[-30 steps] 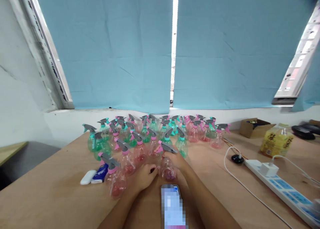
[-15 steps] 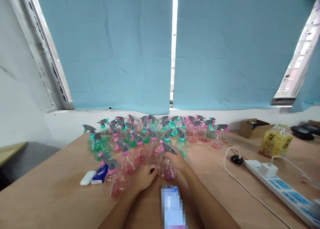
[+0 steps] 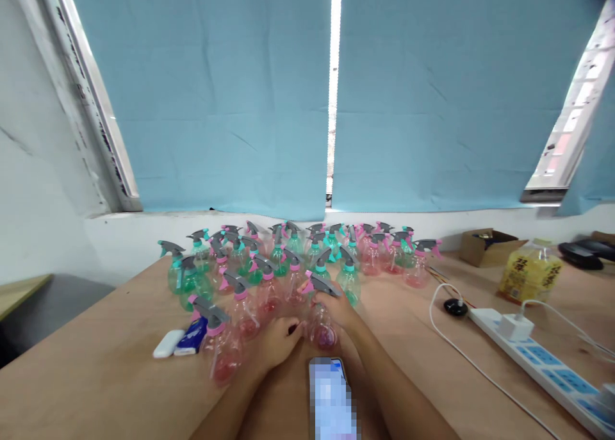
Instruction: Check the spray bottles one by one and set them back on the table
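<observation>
A clear pink spray bottle (image 3: 323, 335) with a grey and pink trigger head stands upright in front of me. Around its neck, just below the trigger, my right hand (image 3: 336, 304) is closed. My left hand (image 3: 281, 341) rests at the bottle's left side with its fingers curled in, the fingertips close to the bottle's lower wall. A dark spot shows between thumb and finger there; whether it is a small thing or a shadow I cannot make out. Left of that hand stands another pink spray bottle (image 3: 225, 357). A phone (image 3: 332, 395) with a blurred screen lies below the held bottle.
Several green and pink spray bottles (image 3: 348, 281) crowd the back of the wooden table (image 3: 96, 363). A blue packet (image 3: 192, 337) and a white case (image 3: 168, 344) lie left. Rightward are a power strip (image 3: 542, 363) with cables, a yellow-filled jug (image 3: 531, 270) and a cardboard box (image 3: 490, 248).
Almost everything stays as it was. Both hands and the held bottle keep their places, with only a very slight shift of the view.
</observation>
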Motion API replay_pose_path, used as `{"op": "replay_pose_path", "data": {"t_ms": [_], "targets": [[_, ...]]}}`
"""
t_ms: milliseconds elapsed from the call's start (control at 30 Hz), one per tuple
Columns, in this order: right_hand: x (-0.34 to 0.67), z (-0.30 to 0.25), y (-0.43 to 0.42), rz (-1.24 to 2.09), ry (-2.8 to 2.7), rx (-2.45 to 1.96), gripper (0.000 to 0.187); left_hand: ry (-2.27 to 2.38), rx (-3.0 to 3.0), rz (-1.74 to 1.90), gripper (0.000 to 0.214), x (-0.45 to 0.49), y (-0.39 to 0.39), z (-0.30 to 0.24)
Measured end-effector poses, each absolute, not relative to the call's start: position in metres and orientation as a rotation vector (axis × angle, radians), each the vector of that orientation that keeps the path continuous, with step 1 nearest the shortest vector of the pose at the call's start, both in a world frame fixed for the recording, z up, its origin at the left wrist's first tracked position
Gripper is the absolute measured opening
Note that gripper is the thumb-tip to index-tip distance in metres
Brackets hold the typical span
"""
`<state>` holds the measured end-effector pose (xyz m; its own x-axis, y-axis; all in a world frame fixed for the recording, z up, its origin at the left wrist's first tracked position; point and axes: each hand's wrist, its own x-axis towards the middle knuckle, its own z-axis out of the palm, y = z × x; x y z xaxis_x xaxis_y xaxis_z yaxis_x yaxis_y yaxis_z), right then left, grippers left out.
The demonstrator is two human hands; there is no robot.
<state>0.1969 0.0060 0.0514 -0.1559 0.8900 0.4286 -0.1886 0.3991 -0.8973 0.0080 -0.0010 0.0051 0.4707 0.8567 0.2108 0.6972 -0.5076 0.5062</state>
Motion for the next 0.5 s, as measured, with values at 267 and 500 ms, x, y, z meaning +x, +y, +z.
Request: {"op": "replay_pose_path", "data": {"t_ms": [267,500], "targets": [[0.192,0.043,0.012,1.075,-1.305,-0.733,0.013,1.305,2.383,0.641,0.048,0.007,0.000,0.002],[0.195,0.030,0.018,0.860,-1.360,-0.882,0.017,1.298,2.369,0.636,0.045,0.005,0.001,0.000]]}}
